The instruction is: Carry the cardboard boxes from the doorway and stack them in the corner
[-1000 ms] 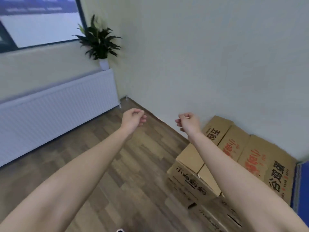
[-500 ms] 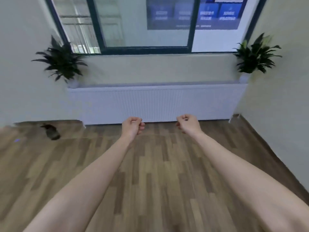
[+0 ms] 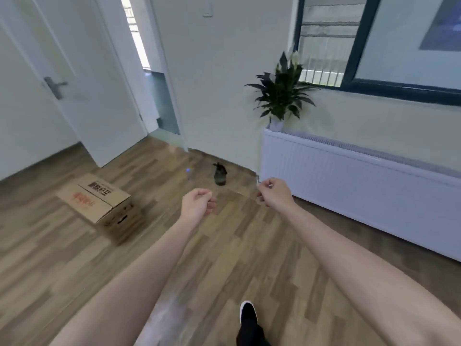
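One brown cardboard box with red and black print lies on the wood floor at the left, a little in front of the open white door. My left hand is held out at mid-frame, fingers loosely curled, holding nothing. My right hand is level with it to the right, also curled and holding nothing. Both hands are well to the right of the box and apart from it. The stacked boxes in the corner are out of view.
A doorway gap opens beside the door. A small dark object stands on the floor near the wall. A white radiator runs along the right wall, with a potted plant at its end. My black shoe shows below.
My view has swung left from the corner stack, past the radiator wall, to the door side of the room. The box by the door has come into view. Both hands stay curled and hold nothing.
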